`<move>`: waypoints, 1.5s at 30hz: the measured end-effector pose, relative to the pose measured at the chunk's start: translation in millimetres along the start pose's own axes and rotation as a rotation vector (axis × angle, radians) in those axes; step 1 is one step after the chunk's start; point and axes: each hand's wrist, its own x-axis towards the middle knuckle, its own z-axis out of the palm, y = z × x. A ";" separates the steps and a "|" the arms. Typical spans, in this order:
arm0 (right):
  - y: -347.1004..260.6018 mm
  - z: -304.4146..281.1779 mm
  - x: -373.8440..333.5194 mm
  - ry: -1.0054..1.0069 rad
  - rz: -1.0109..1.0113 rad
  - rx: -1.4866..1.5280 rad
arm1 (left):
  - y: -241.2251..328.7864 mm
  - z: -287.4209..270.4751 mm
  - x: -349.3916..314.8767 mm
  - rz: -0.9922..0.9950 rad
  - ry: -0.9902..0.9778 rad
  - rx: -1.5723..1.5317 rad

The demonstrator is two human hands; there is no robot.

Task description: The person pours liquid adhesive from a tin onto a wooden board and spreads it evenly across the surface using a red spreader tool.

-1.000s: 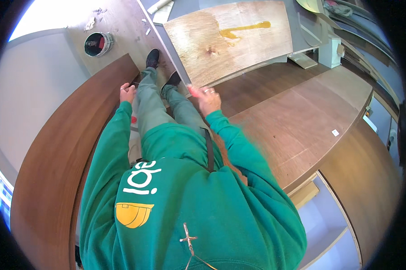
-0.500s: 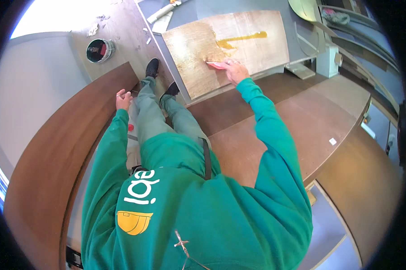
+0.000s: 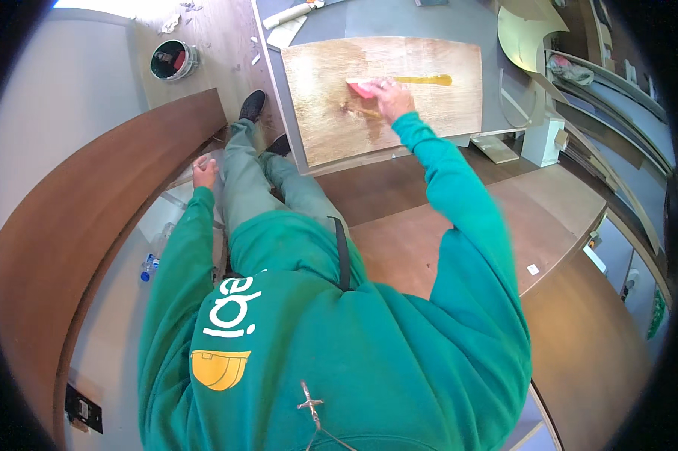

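Observation:
A red spreader (image 3: 361, 89) is gripped in my right hand (image 3: 393, 100), its edge down on a pale curved wooden board (image 3: 316, 135). A streak of yellow-brown glue (image 3: 433, 80) runs from the spreader toward the board's right side. A smaller smear of glue (image 3: 365, 112) lies just below the spreader. The board's left part looks wet and glossy, while the lower right is paler. My left hand (image 3: 205, 173) hangs beside my left leg, away from the board, its fingers loosely curled and a little apart. I see nothing in it.
The board rests on a grey worktable (image 3: 376, 19). At its far left corner lies a pale roll (image 3: 286, 16). A bucket (image 3: 175, 60) stands on the floor. Long curved brown panels (image 3: 113, 180) flank me on the left, with another brown panel (image 3: 474, 218) to the right.
My right hand has drawn the spreader farther up the board, into the streak, whose left part is now thinned out. My left hand stays low by my leg. The whole view has shifted slightly.

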 end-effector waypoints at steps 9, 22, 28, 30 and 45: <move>-54.6 10.3 -119.6 -0.027 -0.052 0.022 | -39.8 32.7 -2.4 -0.033 -0.023 -0.009; 46.4 -12.7 -79.9 0.141 0.084 -0.013 | 7.4 39.5 4.6 0.068 -0.054 0.017; 65.8 -18.9 -59.9 -0.007 0.055 0.088 | -16.3 15.8 12.2 -0.002 -0.016 0.023; 76.2 -23.7 -20.5 0.096 0.056 0.069 | -23.1 14.0 13.6 -0.053 -0.020 0.056; 6.9 -10.9 -105.1 -0.093 0.104 0.035 | -1.1 39.2 46.2 0.013 -0.065 0.045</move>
